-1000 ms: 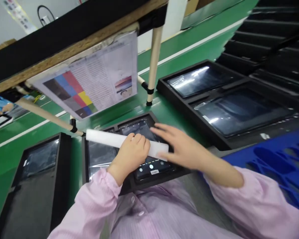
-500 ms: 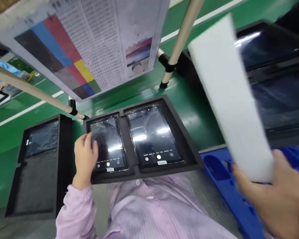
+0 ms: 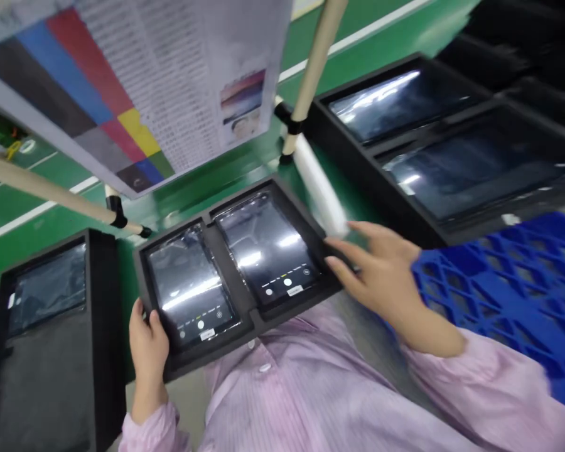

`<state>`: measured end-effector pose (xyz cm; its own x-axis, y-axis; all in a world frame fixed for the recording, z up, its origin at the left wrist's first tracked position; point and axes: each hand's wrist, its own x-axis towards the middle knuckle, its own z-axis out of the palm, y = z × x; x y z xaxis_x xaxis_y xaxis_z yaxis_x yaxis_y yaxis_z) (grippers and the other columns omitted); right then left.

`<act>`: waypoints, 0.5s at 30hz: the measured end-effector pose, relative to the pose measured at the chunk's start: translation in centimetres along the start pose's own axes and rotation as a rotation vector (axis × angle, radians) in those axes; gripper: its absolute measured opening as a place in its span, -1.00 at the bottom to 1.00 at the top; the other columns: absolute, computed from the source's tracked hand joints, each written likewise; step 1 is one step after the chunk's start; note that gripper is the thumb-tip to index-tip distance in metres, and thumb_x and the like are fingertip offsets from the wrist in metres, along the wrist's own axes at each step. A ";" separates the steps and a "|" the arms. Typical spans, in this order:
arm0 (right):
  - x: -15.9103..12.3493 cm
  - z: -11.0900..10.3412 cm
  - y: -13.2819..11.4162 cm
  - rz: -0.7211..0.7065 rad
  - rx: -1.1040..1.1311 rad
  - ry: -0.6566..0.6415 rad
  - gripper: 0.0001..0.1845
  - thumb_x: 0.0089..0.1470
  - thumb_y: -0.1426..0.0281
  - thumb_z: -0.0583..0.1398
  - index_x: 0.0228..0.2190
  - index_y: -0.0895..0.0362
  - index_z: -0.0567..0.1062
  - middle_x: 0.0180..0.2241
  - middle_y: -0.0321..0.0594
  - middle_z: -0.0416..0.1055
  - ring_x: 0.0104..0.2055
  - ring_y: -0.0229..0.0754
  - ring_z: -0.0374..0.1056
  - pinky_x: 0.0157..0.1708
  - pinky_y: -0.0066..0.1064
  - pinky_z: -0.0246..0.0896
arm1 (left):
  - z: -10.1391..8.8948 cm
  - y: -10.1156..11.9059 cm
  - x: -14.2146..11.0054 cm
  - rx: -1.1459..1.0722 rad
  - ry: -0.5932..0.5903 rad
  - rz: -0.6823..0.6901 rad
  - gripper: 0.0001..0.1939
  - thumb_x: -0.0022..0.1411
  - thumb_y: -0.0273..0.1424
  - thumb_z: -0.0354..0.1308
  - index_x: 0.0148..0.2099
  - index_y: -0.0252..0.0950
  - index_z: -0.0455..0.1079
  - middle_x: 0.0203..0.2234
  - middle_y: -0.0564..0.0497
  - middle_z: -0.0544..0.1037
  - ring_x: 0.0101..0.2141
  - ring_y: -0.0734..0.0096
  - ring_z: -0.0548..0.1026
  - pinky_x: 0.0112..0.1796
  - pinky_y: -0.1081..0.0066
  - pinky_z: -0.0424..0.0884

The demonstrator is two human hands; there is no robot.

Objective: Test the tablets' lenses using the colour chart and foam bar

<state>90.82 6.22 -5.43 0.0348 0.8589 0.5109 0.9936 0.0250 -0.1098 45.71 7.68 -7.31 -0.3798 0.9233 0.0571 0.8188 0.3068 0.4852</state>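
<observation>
A black foam tray (image 3: pixel 233 263) with two lit tablets, the left one (image 3: pixel 188 282) and the right one (image 3: pixel 268 245), lies in front of my body. Both screens show a row of round camera-style buttons. My left hand (image 3: pixel 148 345) is closed on the tray's left edge, thumb uppermost. At the opposite edge, my right hand (image 3: pixel 381 270) has its thumb over the rim and its fingers along the outer side; it is slightly blurred. Just beyond those fingers, a long white box (image 3: pixel 320 188) lies on the green surface beside the tray.
Another black tray (image 3: pixel 47 389) stands left, with one tablet in its upper compartment. Larger black trays with dark screens (image 3: pixel 381 107) lie at right, near a blue plastic pallet (image 3: pixel 499 295). A printed colour chart (image 3: pixel 136 81) and beige pipes (image 3: pixel 317 63) overhang the far side.
My right hand has put the white box down beyond the tray, let go and moved to the tray's right edge. My left hand has shifted down to the tray's left edge.
</observation>
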 end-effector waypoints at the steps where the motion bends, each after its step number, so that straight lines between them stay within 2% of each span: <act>1: 0.0 0.1 -0.7 0.010 -0.003 -0.031 -0.60 0.30 0.15 0.09 -0.15 0.12 0.62 0.15 0.06 0.34 0.18 0.12 0.24 0.06 -0.06 0.13 | 0.0 -0.3 -0.1 0.017 -0.006 -0.012 -0.30 0.33 -0.18 -0.10 0.34 -0.60 0.17 0.17 -0.49 0.38 0.20 -0.18 0.38 0.18 -0.06 0.32; 4: 0.2 1.1 -1.1 0.201 -0.051 -0.072 -0.60 0.29 0.18 0.10 -0.08 0.18 0.57 0.18 0.10 0.31 0.17 0.12 0.25 0.04 -0.04 0.13 | 0.0 -1.1 0.2 0.067 -0.040 -0.016 -0.25 0.32 -0.13 -0.12 0.35 -0.62 0.16 0.17 -0.51 0.39 0.17 -0.28 0.40 0.15 -0.11 0.34; 7: 0.6 1.5 0.2 0.354 -0.058 -0.115 -0.64 0.26 0.20 0.12 -0.14 0.21 0.55 0.17 0.14 0.32 0.13 0.14 0.27 0.00 -0.01 0.12 | 0.1 -1.5 1.4 0.099 -0.069 -0.029 -0.22 0.29 -0.09 -0.12 0.36 -0.56 0.17 0.15 -0.47 0.42 0.11 -0.28 0.45 0.11 -0.13 0.38; 9: 0.9 1.2 0.8 0.412 -0.035 -0.117 -0.64 0.26 0.22 0.11 -0.17 0.23 0.55 0.19 0.18 0.28 0.20 0.21 0.20 0.04 0.08 0.06 | 0.1 -1.6 2.3 0.109 -0.100 -0.048 -0.21 0.27 -0.06 -0.10 0.38 -0.49 0.16 0.13 -0.43 0.45 0.10 -0.27 0.47 0.10 -0.12 0.40; 11: 1.5 0.8 0.5 0.428 0.057 -0.134 -0.59 0.28 0.22 0.06 -0.10 0.27 0.53 0.20 0.23 0.25 0.24 0.27 0.12 0.10 0.15 -0.02 | 0.1 -1.5 2.9 0.111 -0.133 -0.060 -0.18 0.25 -0.03 -0.07 0.38 -0.49 0.15 0.11 -0.44 0.46 0.10 -0.29 0.47 0.09 -0.13 0.40; 15: 2.6 0.5 -2.5 0.267 0.299 -0.319 -0.50 0.28 0.20 0.07 0.08 0.26 0.47 0.07 0.14 0.40 0.13 0.12 0.25 0.13 -0.01 0.07 | -0.1 -1.3 3.2 0.085 -0.148 -0.051 -0.17 0.25 -0.03 -0.07 0.37 -0.54 0.16 0.06 -0.47 0.48 0.09 -0.40 0.45 0.08 -0.20 0.39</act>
<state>88.39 8.64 -4.26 0.2029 0.9674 0.1514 0.8788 -0.1117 -0.4639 43.38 10.23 -7.62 -0.3590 0.9282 -0.0981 0.8361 0.3665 0.4081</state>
